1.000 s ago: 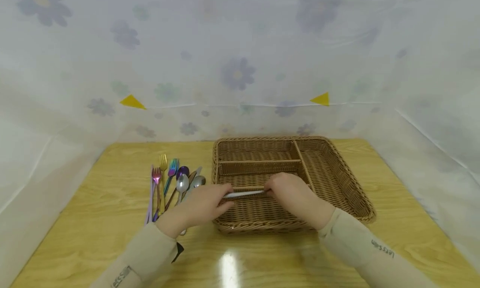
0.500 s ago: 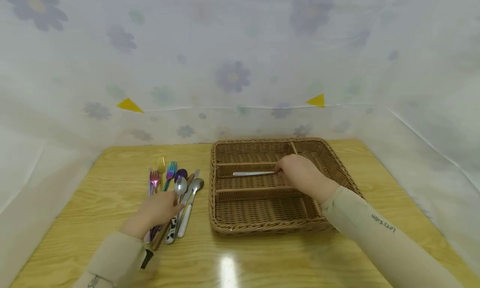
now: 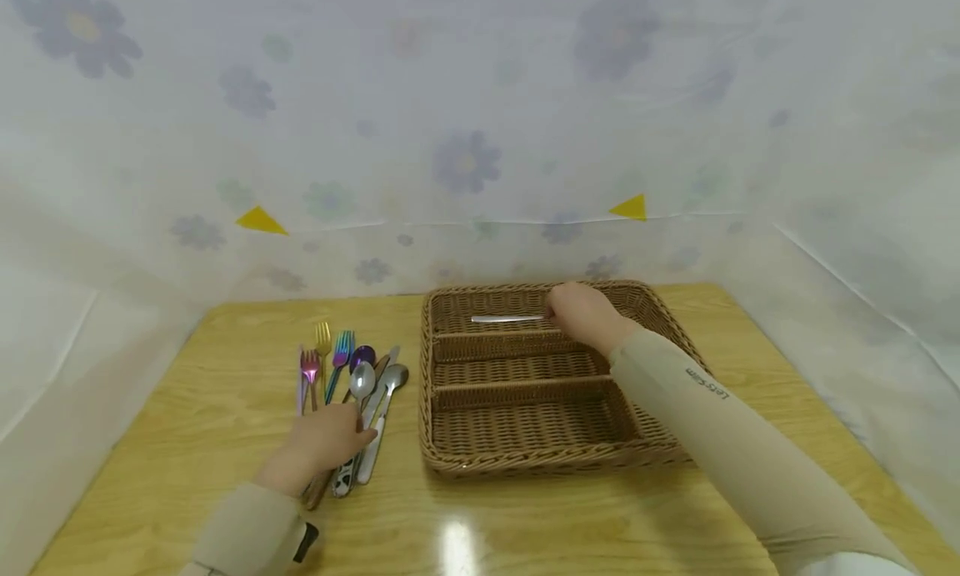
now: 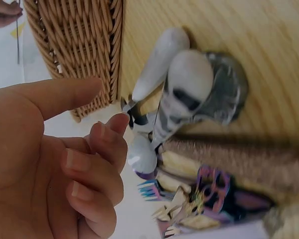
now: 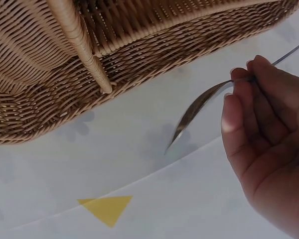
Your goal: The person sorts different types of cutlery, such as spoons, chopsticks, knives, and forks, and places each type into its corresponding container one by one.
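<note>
My right hand (image 3: 585, 313) pinches a slim silver piece of cutlery (image 3: 504, 318) above the back compartment of a divided wicker basket (image 3: 424, 384). In the right wrist view its curved head (image 5: 195, 112) shows edge-on, so I cannot tell spoon from fork. My left hand (image 3: 326, 436) hovers by a cutlery pile on the left, fingers loosely bent and nothing in them. Nearest to it are a silver spoon (image 3: 362, 379), a white-handled spoon (image 3: 371, 455) and a black-and-white patterned handle (image 4: 184, 92). Beyond lie a gold fork (image 3: 323, 339), a rainbow fork (image 3: 343, 348) and a pink fork (image 3: 311, 366).
Dividers split the basket into several compartments, with a long one along its right side. Under everything is a wood-grain table (image 3: 187, 443). A pale flowered sheet (image 3: 465, 101) with two yellow triangles (image 3: 628, 207) hangs behind and at the sides.
My left hand lets go of the silver cutlery and moves left to the pile. My right hand carries the piece from the front of the basket to above the back compartment.
</note>
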